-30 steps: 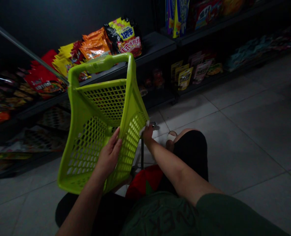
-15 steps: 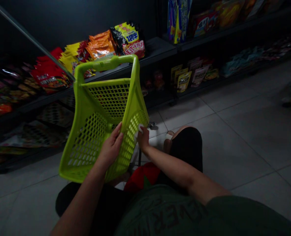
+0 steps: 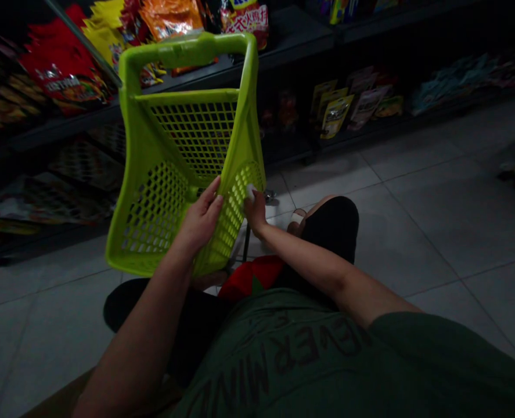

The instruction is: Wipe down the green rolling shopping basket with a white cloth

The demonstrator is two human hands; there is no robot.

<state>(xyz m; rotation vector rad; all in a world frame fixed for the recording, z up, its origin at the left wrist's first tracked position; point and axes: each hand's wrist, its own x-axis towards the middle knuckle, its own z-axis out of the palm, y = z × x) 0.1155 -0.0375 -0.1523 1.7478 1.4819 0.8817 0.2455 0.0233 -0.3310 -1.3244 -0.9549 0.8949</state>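
A lime-green plastic shopping basket [image 3: 126, 174] with perforated sides and a looped handle stands tilted in front of me; its inside shows only mesh walls. My left hand [image 3: 200, 217] grips the basket's near right rim, thumb on top and fingers reaching inside. Against the outer face of that same side is my right hand [image 3: 255, 213], closed around a small white cloth [image 3: 251, 191]. Most of the cloth is hidden by the fingers, and its kind is hard to make out.
Dark shelves [image 3: 292, 35] run behind the basket, with red snack packets [image 3: 65, 69], orange packets [image 3: 172, 20] and yellow pouches [image 3: 336, 116]. A metal pole [image 3: 80, 38] slants down to the basket handle. My bent knees flank a red item [image 3: 251, 276] above the tiled floor [image 3: 409, 232].
The view has tipped downward, so basket and shelves sit higher in the picture. My left hand keeps its hold on the rim. Less of the white cloth shows at my right hand.
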